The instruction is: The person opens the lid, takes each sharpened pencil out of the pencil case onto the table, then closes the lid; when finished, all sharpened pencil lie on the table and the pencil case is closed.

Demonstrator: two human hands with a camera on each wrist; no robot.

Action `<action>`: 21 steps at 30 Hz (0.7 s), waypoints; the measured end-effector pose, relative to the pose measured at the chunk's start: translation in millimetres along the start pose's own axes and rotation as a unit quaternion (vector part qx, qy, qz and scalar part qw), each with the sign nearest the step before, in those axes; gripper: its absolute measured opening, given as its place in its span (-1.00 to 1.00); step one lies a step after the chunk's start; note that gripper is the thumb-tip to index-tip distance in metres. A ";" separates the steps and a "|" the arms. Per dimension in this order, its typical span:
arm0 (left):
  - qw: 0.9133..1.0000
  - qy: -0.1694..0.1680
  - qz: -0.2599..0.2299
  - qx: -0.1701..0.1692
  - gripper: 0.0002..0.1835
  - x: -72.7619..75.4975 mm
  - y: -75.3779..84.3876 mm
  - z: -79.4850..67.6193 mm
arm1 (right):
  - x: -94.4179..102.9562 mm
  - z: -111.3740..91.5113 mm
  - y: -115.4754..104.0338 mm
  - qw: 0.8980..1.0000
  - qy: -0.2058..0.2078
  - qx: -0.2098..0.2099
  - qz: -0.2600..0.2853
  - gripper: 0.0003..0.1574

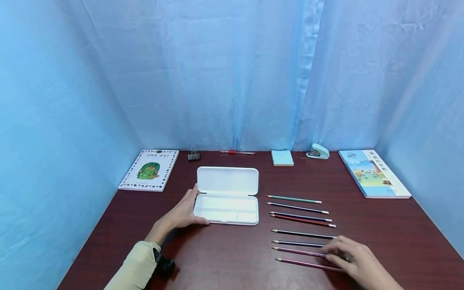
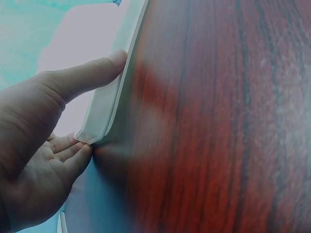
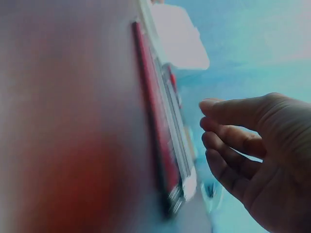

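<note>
A white pencil case (image 1: 247, 218) lies on the table with its lid (image 1: 227, 181) raised; its compartments look bare. My left hand (image 1: 185, 209) holds the case at its left end, thumb (image 2: 92, 75) along the front edge and fingers (image 2: 77, 158) against the side. Several pencils (image 1: 293, 199) lie in a spread column right of the case, points toward it. Over the near end of that column hovers my right hand (image 1: 349, 255), fingers loosely bent and holding nothing. In the right wrist view its fingertips stand apart from the dark-red pencil (image 3: 158, 116).
Along the back stand a binder clip (image 1: 193, 156), a red pen (image 1: 237, 152), a pale-blue notepad (image 1: 282, 158) and a mint stapler (image 1: 318, 151). One book (image 1: 148, 170) lies at the left, another (image 1: 375, 174) at the right. Blue curtains (image 1: 217, 80) enclose the table.
</note>
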State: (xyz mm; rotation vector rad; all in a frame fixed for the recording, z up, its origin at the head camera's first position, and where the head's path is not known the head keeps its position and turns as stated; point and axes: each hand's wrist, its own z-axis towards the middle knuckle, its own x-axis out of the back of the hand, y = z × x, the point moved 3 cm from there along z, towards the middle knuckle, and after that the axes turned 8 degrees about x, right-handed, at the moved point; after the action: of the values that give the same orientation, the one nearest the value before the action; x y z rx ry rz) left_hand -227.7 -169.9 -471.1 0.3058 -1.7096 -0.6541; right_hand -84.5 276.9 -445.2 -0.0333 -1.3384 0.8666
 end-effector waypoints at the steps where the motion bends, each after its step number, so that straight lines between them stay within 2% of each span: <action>1: 1.000 0.001 0.001 0.001 0.41 0.2 0.0 -0.1 | 1.0 9.5 -2.9 1.000 0.006 0.001 0.003 -0.81; 5: 1.000 -0.002 0.000 0.005 0.41 0.7 0.1 -0.5 | -0.7 56.2 -13.5 0.999 0.032 0.027 0.002 -0.72; 10: 1.000 -0.001 -0.002 0.002 0.42 1.8 -0.1 0.3 | -15.4 125.3 -22.8 0.999 0.017 0.020 0.042 -0.61; 15: 1.000 0.002 -0.005 0.000 0.41 0.9 1.3 -0.1 | -46.4 184.0 -21.2 0.991 -0.025 -0.047 0.126 -0.32; 18: 1.000 0.002 -0.009 -0.006 0.41 0.2 1.4 0.3 | -62.6 204.8 -18.1 0.982 -0.032 -0.093 0.160 -0.20; 21: 1.000 0.006 -0.012 -0.010 0.41 0.8 0.2 0.6 | -71.7 216.4 -18.0 0.975 -0.023 -0.113 0.191 -0.16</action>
State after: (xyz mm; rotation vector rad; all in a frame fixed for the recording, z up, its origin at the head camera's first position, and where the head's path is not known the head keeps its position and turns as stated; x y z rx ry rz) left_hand -228.4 -170.0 -470.4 0.3166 -1.6888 -0.6848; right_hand -257.4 127.6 -435.5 -0.4642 -1.4944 1.0351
